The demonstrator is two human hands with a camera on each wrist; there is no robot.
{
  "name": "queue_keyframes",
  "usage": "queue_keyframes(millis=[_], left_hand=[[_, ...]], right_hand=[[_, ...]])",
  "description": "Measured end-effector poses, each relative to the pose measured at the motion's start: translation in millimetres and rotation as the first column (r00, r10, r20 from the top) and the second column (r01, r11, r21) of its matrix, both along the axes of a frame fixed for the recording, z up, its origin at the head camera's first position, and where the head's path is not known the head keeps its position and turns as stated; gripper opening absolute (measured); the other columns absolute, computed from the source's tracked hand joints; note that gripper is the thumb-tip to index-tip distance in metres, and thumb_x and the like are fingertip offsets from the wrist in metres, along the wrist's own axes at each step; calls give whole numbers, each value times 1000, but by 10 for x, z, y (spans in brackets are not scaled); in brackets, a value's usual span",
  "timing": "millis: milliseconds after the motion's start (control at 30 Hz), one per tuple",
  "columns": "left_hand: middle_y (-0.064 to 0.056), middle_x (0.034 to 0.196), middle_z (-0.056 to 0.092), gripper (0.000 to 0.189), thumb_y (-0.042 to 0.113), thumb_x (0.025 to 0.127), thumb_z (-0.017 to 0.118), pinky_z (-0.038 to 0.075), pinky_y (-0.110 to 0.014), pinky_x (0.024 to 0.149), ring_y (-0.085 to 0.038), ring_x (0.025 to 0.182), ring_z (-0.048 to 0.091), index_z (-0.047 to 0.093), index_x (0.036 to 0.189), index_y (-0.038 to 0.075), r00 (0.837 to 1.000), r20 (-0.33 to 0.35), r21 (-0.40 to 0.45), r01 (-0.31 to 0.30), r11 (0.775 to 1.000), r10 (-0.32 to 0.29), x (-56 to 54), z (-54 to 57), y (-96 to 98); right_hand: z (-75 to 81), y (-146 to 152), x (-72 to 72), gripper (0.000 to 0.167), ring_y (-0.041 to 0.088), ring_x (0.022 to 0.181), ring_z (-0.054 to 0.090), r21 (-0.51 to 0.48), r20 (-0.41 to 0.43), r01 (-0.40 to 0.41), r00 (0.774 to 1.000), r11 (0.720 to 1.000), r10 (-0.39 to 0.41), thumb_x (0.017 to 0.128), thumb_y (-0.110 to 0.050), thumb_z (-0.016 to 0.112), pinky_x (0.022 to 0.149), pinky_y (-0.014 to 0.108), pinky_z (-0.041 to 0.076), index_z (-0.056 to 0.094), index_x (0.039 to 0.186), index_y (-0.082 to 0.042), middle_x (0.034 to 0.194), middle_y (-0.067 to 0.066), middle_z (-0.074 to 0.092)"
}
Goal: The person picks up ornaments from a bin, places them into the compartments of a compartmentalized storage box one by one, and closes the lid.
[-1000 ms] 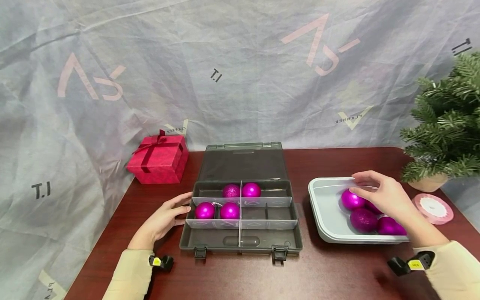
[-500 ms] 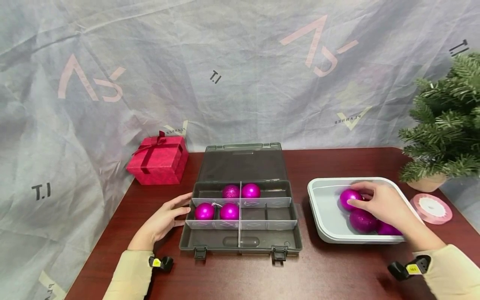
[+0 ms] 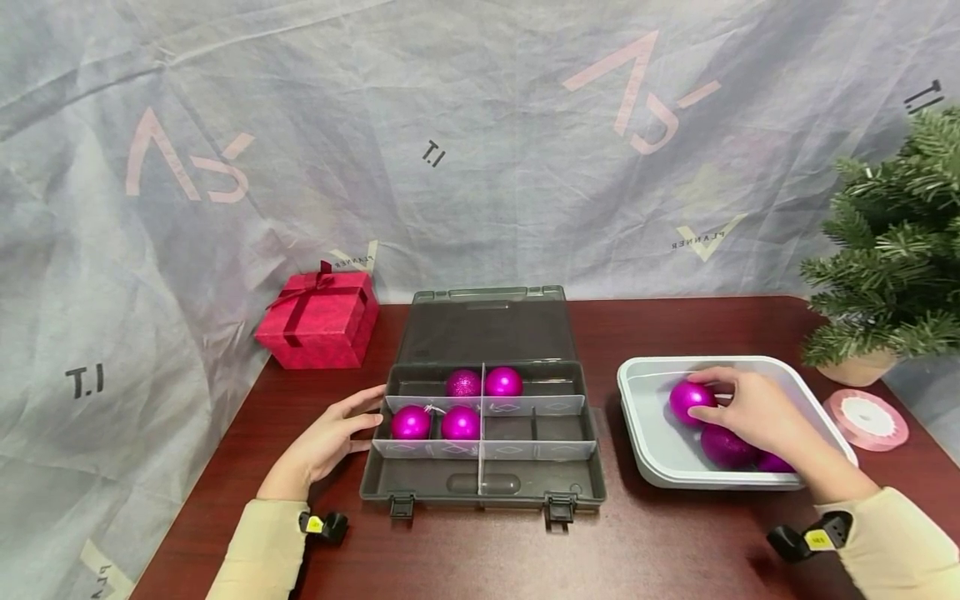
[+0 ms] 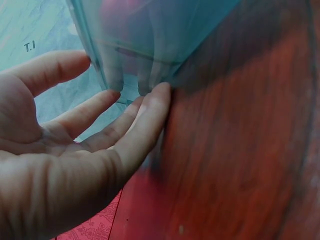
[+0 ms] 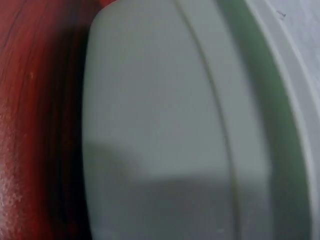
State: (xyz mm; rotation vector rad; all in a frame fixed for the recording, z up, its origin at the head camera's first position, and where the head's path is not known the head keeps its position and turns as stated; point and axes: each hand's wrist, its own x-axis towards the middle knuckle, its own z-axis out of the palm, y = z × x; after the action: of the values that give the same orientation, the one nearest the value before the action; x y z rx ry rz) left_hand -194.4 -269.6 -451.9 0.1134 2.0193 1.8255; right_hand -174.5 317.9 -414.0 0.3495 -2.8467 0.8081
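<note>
In the head view my right hand (image 3: 761, 412) pinches a shiny magenta Christmas ball (image 3: 691, 402) between thumb and fingers, inside the white tray (image 3: 637, 450). Beneath that hand lie a glittery ball (image 3: 727, 447) and another ball (image 3: 772, 462), partly covered. My left hand (image 3: 330, 433) touches the left side of the grey divided organizer box (image 3: 480, 500) with its fingers extended; the left wrist view shows these fingers (image 4: 150, 107) against the see-through wall. Two balls (image 3: 460, 423) sit in the box's middle row, two (image 3: 503, 382) in the back row. The tray's outer wall (image 5: 160, 110) fills the right wrist view, hiding that hand.
The box's lid (image 3: 483, 329) lies back behind it. A red gift box (image 3: 322, 321) stands at the back left. Right of the tray are a pink ribbon spool (image 3: 866, 421) and a potted artificial fir tree (image 3: 900, 258). A grey cloth (image 3: 480, 208) hangs behind the table.
My right hand has come down onto the shiny ball, taken hold of it and shifted it slightly left in the tray. The left hand stays at the box.
</note>
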Motion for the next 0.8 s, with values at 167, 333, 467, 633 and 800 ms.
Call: queue_keyframes(millis=[167, 333, 467, 633, 800], left_hand=[[-23, 160, 29, 65, 12, 102, 58, 41, -60, 106, -40, 140, 33, 31, 160, 6, 1000, -3, 2, 2, 1000, -2, -1, 1, 0], [-23, 160, 29, 64, 11, 102, 58, 42, -59, 105, -39, 139, 34, 31, 160, 7, 1000, -4, 6, 0, 1000, 0, 1, -4, 11], [-23, 160, 30, 64, 10, 101, 59, 42, -58, 105, -37, 138, 37, 31, 160, 6, 1000, 0, 12, -1, 1000, 1, 5, -6, 22], [-23, 160, 31, 64, 10, 101, 58, 42, -59, 105, -37, 137, 38, 32, 159, 6, 1000, -2, 14, -1, 1000, 1, 9, -1, 22], [-23, 160, 30, 64, 10, 101, 58, 42, -59, 105, -37, 137, 37, 31, 159, 6, 1000, -6, 13, 0, 1000, 0, 11, 11, 15]], right_hand=[[121, -31, 41, 45, 36, 89, 74, -45, -50, 10, 999, 999, -12, 74, -20, 92, 70, 18, 49, 75, 112, -4, 97, 18, 75], [292, -133, 100, 44, 36, 88, 74, -74, -74, 35, 996, 997, -40, 77, -27, 92, 69, 15, 47, 75, 113, -9, 98, 17, 76], [424, -263, 148, 45, 38, 93, 73, -148, -21, 38, 999, 988, -42, 81, -28, 89, 66, 18, 51, 72, 119, -10, 107, 21, 74], [537, -475, 162, 46, 25, 96, 74, -278, 3, -13, 1000, 960, 14, 85, -20, 86, 67, 19, 55, 68, 125, -5, 116, 22, 71], [590, -738, 149, 46, -4, 96, 66, -362, -36, -85, 996, 928, 77, 83, -13, 87, 76, 17, 55, 69, 125, -6, 119, 15, 70]])
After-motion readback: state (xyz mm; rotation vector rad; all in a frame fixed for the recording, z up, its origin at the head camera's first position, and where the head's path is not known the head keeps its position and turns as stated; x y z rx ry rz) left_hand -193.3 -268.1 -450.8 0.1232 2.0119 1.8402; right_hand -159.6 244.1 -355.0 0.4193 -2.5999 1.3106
